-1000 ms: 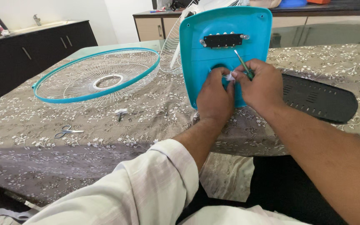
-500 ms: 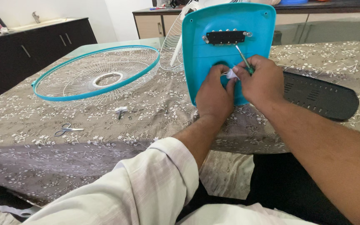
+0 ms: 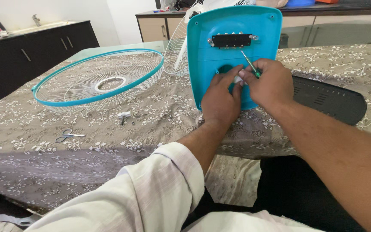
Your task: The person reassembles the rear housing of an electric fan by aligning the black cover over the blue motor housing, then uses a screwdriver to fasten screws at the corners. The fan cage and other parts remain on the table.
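A turquoise fan base cover (image 3: 232,25) stands upright on its edge at the table's near side, with a black terminal strip (image 3: 230,40) across its upper part. My left hand (image 3: 220,99) presses on the cover's lower middle, fingers spread beside a round hole, touching a small white piece (image 3: 238,79). My right hand (image 3: 269,85) is closed around a thin green-handled screwdriver (image 3: 250,64), whose shaft points up and left toward the terminal strip. The two hands touch at the fingertips over the white piece.
A turquoise-rimmed white wire fan guard (image 3: 99,77) lies flat to the left, a second guard (image 3: 177,43) leans behind the cover. A black plate (image 3: 329,103) lies right. Small scissors (image 3: 68,136) and a small white part (image 3: 123,115) rest on the floral tablecloth (image 3: 44,150).
My left fingers have opened out over the cover's hole and the white piece is now mostly covered. The right hand with the screwdriver shifted slightly.
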